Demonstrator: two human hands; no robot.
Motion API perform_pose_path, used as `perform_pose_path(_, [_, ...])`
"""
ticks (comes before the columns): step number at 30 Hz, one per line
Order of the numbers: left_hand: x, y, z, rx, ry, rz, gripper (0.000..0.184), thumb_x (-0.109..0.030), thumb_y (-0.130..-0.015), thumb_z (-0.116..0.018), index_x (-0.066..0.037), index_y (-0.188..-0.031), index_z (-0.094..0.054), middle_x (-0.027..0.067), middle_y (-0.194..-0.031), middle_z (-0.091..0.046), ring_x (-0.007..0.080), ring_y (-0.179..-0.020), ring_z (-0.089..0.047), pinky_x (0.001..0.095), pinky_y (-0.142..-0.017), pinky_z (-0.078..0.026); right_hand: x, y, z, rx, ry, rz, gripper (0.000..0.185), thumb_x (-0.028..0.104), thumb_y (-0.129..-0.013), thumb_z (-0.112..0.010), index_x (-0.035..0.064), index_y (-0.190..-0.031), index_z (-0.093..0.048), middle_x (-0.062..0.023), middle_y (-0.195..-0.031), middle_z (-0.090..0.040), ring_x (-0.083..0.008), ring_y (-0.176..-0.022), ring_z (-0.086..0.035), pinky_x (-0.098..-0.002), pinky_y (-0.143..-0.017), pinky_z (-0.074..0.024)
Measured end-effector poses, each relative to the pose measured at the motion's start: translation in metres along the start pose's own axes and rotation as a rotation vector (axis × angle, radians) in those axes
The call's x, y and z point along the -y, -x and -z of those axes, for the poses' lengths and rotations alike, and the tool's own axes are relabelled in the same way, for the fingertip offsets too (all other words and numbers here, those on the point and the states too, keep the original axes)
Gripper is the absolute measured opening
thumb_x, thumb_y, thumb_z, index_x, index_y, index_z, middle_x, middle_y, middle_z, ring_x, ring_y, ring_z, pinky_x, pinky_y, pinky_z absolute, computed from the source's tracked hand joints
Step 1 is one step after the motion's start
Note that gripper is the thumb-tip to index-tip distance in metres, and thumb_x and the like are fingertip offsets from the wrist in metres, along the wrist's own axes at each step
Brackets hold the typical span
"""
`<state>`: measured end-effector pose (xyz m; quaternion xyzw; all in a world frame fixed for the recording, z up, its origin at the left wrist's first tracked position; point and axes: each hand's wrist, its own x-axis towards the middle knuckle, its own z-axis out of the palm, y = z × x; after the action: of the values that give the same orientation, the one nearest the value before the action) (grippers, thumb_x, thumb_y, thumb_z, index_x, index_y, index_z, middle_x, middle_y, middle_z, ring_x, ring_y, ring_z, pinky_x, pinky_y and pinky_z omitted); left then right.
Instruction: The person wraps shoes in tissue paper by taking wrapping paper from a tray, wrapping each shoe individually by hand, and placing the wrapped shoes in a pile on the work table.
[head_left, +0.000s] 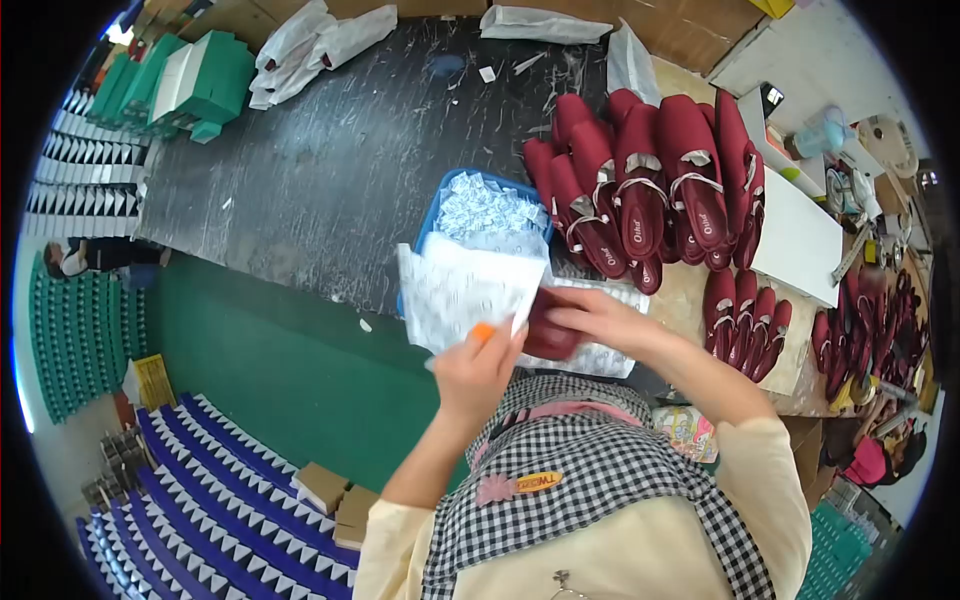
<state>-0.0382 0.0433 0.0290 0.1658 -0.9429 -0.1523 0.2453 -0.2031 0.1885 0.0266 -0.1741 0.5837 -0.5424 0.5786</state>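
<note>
My left hand (pixel 478 368), with something orange on or by a finger, pinches the lower edge of a white printed paper sheet (pixel 470 295). My right hand (pixel 605 320) is closed over a maroon shoe (pixel 550 338), slightly blurred and partly hidden by the fingers and the sheet. More printed paper (pixel 605 358) lies under that hand at the table's near edge. Behind the sheet stands a blue basket (pixel 432 218) full of small white-and-blue packets (pixel 490 205). A cluster of maroon slip-on shoes (pixel 640 180) stands just beyond my right hand.
Wrapped white bundles (pixel 320 50) and green boxes (pixel 215 80) lie on the black table (pixel 300 170). More maroon shoes (pixel 745 320) are at the right. Stacked blue boxes (pixel 230 480) stand on the left floor. Other people (pixel 100 255) are in the background.
</note>
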Motion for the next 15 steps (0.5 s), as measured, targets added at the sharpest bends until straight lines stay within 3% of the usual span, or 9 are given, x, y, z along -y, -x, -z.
perform_pose_path(1, [-0.006, -0.002, 0.014, -0.065, 0.09, 0.031, 0.006, -0.015, -0.076, -0.074, -0.014, -0.078, -0.069, 0.0012, -0.064, -0.054, 0.0159, -0.042, -0.04, 0.03, -0.039, -0.034, 0.016, -0.029, -0.017, 0.125, -0.122, -0.082, 0.041, 0.013, -0.096, -0.05, 0.0015, -0.135, -0.05, -0.0117, -0.118, -0.063, -0.0162, -0.095, -0.064, -0.0264, -0.08, -0.0546])
perform_pose_path(2, [0.01, 0.0, 0.031, -0.061, -0.01, 0.05, 0.014, -0.011, -0.074, -0.075, -0.011, -0.066, -0.064, 0.0005, -0.06, -0.053, 0.0162, -0.044, -0.04, 0.0301, -0.041, -0.034, 0.019, -0.07, -0.041, 0.121, -0.333, 0.054, 0.039, 0.013, -0.095, -0.051, 0.0022, -0.133, -0.052, -0.0118, -0.113, -0.064, -0.017, -0.095, -0.065, -0.0286, -0.08, -0.0558])
perform_pose_path(4, [0.042, -0.019, 0.057, -0.254, 0.022, 0.239, 0.023, -0.006, -0.079, -0.071, -0.005, -0.062, -0.056, 0.0006, -0.057, -0.048, 0.0137, -0.047, -0.036, 0.0283, -0.044, -0.033, 0.062, -0.145, -0.076, 0.079, 0.091, 0.501, 0.049, 0.02, -0.094, -0.056, 0.001, -0.139, -0.046, -0.0151, -0.121, -0.062, -0.0195, -0.103, -0.063, -0.0286, -0.085, -0.0543])
perform_pose_path(6, [0.077, -0.04, 0.076, -0.45, 0.121, 0.436, 0.031, -0.001, -0.082, -0.066, 0.0, -0.059, -0.047, 0.0003, -0.056, -0.04, 0.0109, -0.053, -0.03, 0.0256, -0.048, -0.03, 0.09, -0.16, -0.114, -0.05, -0.152, 0.543, 0.051, 0.026, -0.088, -0.063, -0.0015, -0.13, -0.054, -0.0107, -0.107, -0.067, -0.0136, -0.083, -0.061, -0.0243, -0.072, -0.0508])
perform_pose_path(8, [0.081, -0.044, 0.062, -0.395, 0.222, 0.429, 0.031, -0.001, -0.082, -0.066, 0.001, -0.059, -0.046, 0.0001, -0.056, -0.039, 0.0111, -0.053, -0.03, 0.0255, -0.048, -0.029, 0.071, -0.143, -0.122, 0.223, 0.254, 0.474, 0.036, 0.027, -0.085, -0.065, 0.0015, -0.111, -0.068, -0.004, -0.084, -0.069, -0.0115, -0.067, -0.055, -0.024, -0.063, -0.0459])
perform_pose_path(9, [0.083, -0.041, 0.052, -0.356, 0.294, 0.443, 0.032, -0.001, -0.082, -0.066, 0.001, -0.059, -0.045, 0.0, -0.056, -0.038, 0.0113, -0.054, -0.029, 0.0253, -0.049, -0.029, 0.054, -0.138, -0.12, 0.199, 0.326, 0.479, 0.021, 0.022, -0.08, -0.067, 0.0038, -0.089, -0.073, 0.0006, -0.067, -0.064, -0.0101, -0.058, -0.049, -0.0235, -0.057, -0.0413])
perform_pose_path(12, [0.091, -0.034, 0.034, -0.287, 0.438, 0.477, 0.033, -0.001, -0.083, -0.066, 0.002, -0.06, -0.043, -0.0002, -0.057, -0.036, 0.0116, -0.055, -0.029, 0.025, -0.05, -0.028, 0.017, -0.107, -0.053, -0.185, 0.427, 0.482, 0.017, 0.016, -0.075, -0.07, 0.005, -0.088, -0.073, -0.0011, -0.072, -0.067, -0.0117, -0.061, -0.054, -0.0258, -0.059, -0.0451])
perform_pose_path(14, [0.105, -0.031, 0.032, -0.179, 0.478, 0.435, 0.031, -0.001, -0.082, -0.067, 0.002, -0.061, -0.044, -0.0003, -0.057, -0.035, 0.0117, -0.055, -0.029, 0.0251, -0.051, -0.028, 0.025, -0.044, 0.015, -0.772, 0.801, 0.462, 0.023, 0.016, -0.077, -0.07, 0.0071, -0.098, -0.072, -0.0074, -0.09, -0.071, -0.0193, -0.078, -0.063, -0.0289, -0.072, -0.0495])
perform_pose_path(15, [0.11, -0.03, 0.032, -0.132, 0.494, 0.415, 0.031, -0.001, -0.082, -0.067, 0.003, -0.062, -0.044, -0.0003, -0.058, -0.034, 0.0118, -0.056, -0.029, 0.0251, -0.051, -0.028, 0.032, -0.014, 0.048, -1.023, 0.812, 0.287, 0.027, 0.015, -0.079, -0.067, 0.0045, -0.104, -0.07, -0.0097, -0.097, -0.068, -0.0226, -0.086, -0.062, -0.0329, -0.077, -0.05])
